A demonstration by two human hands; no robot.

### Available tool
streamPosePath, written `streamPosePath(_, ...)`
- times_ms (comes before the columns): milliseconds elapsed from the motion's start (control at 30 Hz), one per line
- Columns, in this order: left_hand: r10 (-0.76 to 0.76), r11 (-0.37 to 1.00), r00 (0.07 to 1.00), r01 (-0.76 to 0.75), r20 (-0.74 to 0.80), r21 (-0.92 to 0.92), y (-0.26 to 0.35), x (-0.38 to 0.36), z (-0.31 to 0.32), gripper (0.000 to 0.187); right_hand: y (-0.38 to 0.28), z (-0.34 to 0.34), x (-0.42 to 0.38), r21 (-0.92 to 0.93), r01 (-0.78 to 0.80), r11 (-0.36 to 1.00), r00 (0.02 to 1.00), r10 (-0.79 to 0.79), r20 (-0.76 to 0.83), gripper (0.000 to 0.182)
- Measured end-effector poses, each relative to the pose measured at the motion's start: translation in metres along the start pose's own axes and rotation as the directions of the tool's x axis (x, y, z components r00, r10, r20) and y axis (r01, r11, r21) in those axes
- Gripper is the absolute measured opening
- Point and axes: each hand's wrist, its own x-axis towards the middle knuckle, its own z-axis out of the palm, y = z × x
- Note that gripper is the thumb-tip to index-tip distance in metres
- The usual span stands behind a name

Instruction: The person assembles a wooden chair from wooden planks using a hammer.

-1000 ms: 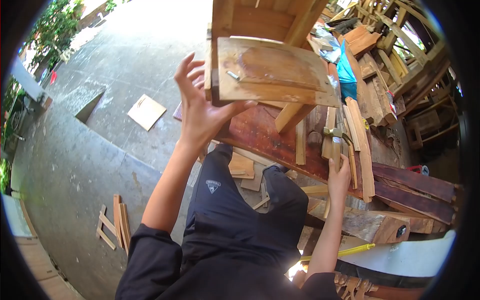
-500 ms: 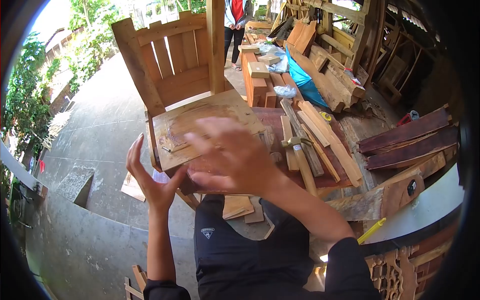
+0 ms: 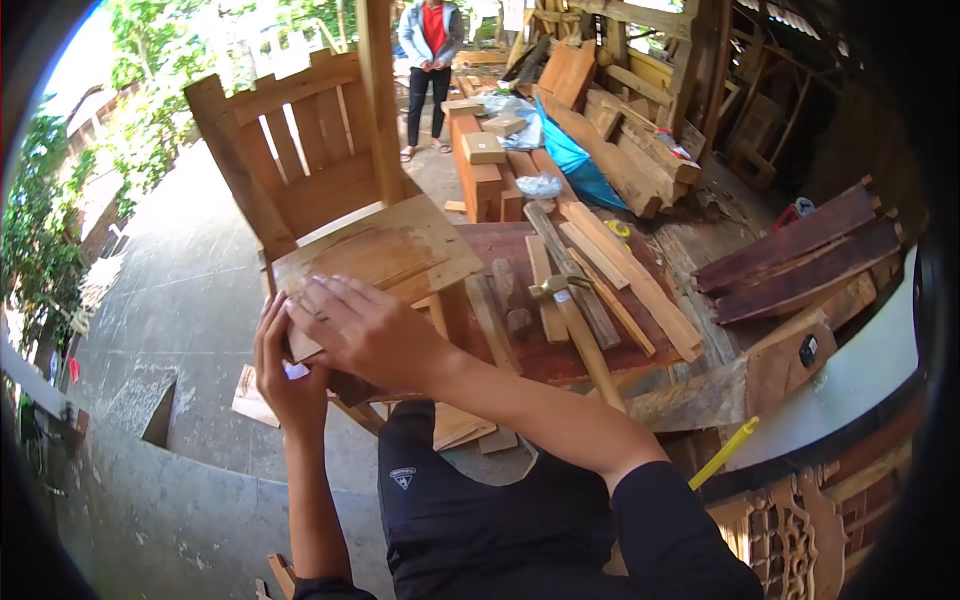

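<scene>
A pale wooden board (image 3: 400, 240) forms the flat seat of a slatted wooden chair (image 3: 320, 130). My left hand (image 3: 288, 365) is at the board's near left corner, its fingers curled round the edge and its thumb on the near side. Flat on the board beside it lies my right hand (image 3: 365, 330), palm down, fingers stretched toward the left edge and partly covering that corner. Whether anything small is under its fingers is hidden.
A hammer (image 3: 580, 335) rests among wooden strips (image 3: 635, 280) on a reddish bench (image 3: 500, 245) to the right. Stacked timber, a blue sheet (image 3: 575, 160) and dark planks (image 3: 800, 250) are beyond. A person (image 3: 430, 70) stands at the back.
My right hand has come down from above the board onto its near left corner. My left hand has closed in against the edge. The small metal piece seen there before is out of sight.
</scene>
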Motion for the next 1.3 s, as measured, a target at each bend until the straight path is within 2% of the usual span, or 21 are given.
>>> streamPosePath(133, -0.006, 1.0, 1.0, 0.006, -0.001, 0.007, 0.006, 0.001, 0.001, 0.058, -0.005, -0.001, -0.002, -0.022, -0.009, 1.0, 0.999, 0.008, -0.031, 0.066)
streamPosePath(267, -0.087, 0.992, 0.996, 0.087, -0.007, 0.088, 0.018, 0.001, 0.003, 0.068, -0.003, 0.003, -0.005, -0.046, -0.013, 0.999, 0.999, 0.011, -0.043, 0.062)
streamPosePath(367, -0.045, 0.985, 0.999, 0.047, -0.015, 0.164, 0.017, -0.001, 0.006, 0.071, -0.005, 0.007, -0.005, -0.092, 0.007, 0.996, 1.0, -0.009, -0.022, 0.059)
streamPosePath(600, -0.02, 0.937, 1.0, 0.02, -0.003, 0.349, 0.021, -0.005, 0.002, 0.064, -0.005, 0.011, -0.007, -0.09, 0.001, 0.996, 0.999, -0.004, -0.036, 0.058)
streamPosePath(700, -0.095, 0.952, 0.995, 0.086, 0.017, 0.294, 0.026, -0.004, 0.001, 0.061, -0.004, 0.009, -0.006, -0.124, 0.014, 0.992, 0.999, -0.018, -0.034, 0.059)
streamPosePath(1033, -0.181, 0.969, 0.983, 0.176, 0.011, 0.171, 0.033, -0.008, 0.001, 0.062, -0.004, 0.008, -0.006, -0.143, 0.029, 0.989, 0.998, -0.037, -0.053, 0.055)
streamPosePath(1167, -0.181, 0.968, 0.983, 0.177, 0.008, 0.178, 0.035, -0.007, 0.0, 0.065, -0.006, 0.011, -0.006, -0.165, 0.012, 0.986, 0.997, -0.023, -0.067, 0.055)
streamPosePath(1267, -0.165, 0.966, 0.986, 0.162, -0.001, 0.204, 0.034, -0.007, -0.001, 0.066, -0.007, 0.014, -0.005, -0.113, -0.034, 0.993, 0.996, 0.025, -0.086, 0.056)
streamPosePath(1300, -0.163, 0.965, 0.987, 0.158, 0.004, 0.21, 0.034, -0.007, -0.002, 0.066, -0.008, 0.012, -0.005, -0.09, -0.032, 0.995, 0.995, 0.023, -0.094, 0.05)
